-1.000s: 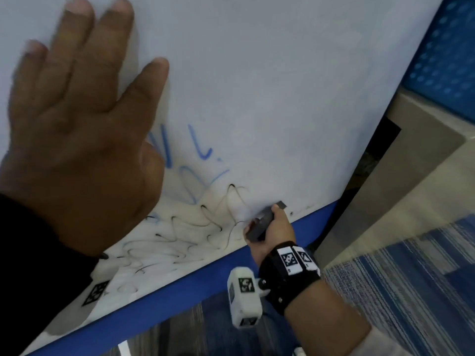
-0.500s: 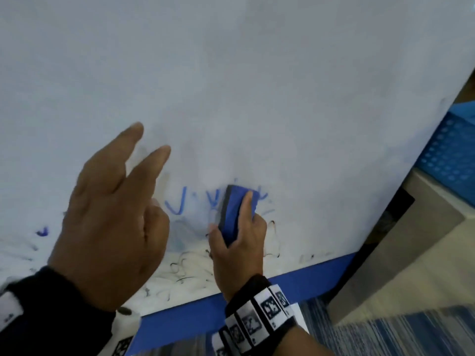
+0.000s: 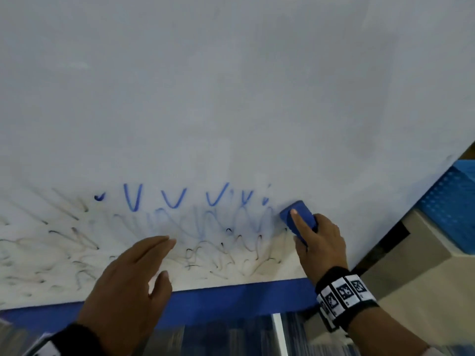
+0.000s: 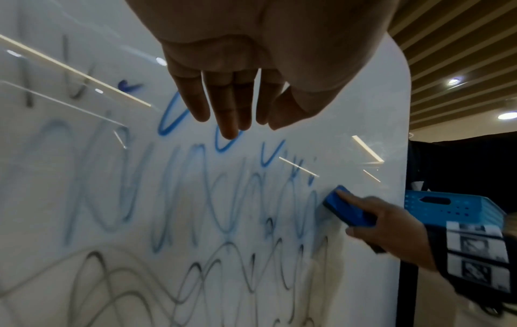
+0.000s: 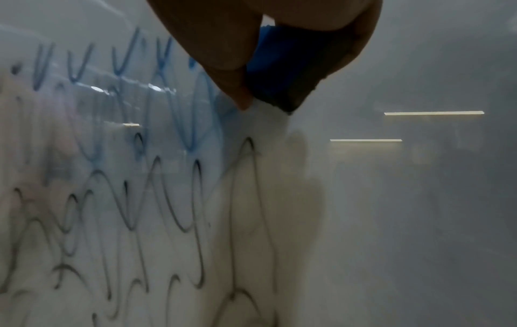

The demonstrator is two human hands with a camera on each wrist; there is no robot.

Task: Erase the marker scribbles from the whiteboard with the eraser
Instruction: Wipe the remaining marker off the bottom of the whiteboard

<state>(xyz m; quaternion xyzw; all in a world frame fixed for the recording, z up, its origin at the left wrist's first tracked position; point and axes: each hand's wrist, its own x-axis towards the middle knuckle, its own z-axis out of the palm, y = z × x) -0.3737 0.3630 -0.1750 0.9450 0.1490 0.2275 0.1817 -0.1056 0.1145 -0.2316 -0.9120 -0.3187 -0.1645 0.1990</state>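
Observation:
The whiteboard [image 3: 231, 86] fills the head view, with blue scribbles [image 3: 174, 199] and faded black scribbles [image 3: 77, 240] across its lower part. My right hand [image 3: 318, 242] grips a blue eraser [image 3: 298, 215] and presses it flat on the board at the right end of the blue marks; the eraser [image 4: 349, 210] also shows in the left wrist view and the eraser [image 5: 277, 73] in the right wrist view. My left hand [image 3: 128, 286] lies with straight fingers near the board's lower edge, holding nothing; the left wrist view shows its fingers [image 4: 229, 110] just off the surface.
A blue strip [image 3: 231, 299] runs along the board's bottom edge. To the right stand a blue perforated crate [image 3: 452, 201] and a beige box [image 3: 424, 265]. Striped carpet [image 3: 231, 340] lies below.
The right hand with the eraser has swept right, from the middle of the blue marks to their right end. The left hand has dropped lower on the board. The head view has widened.

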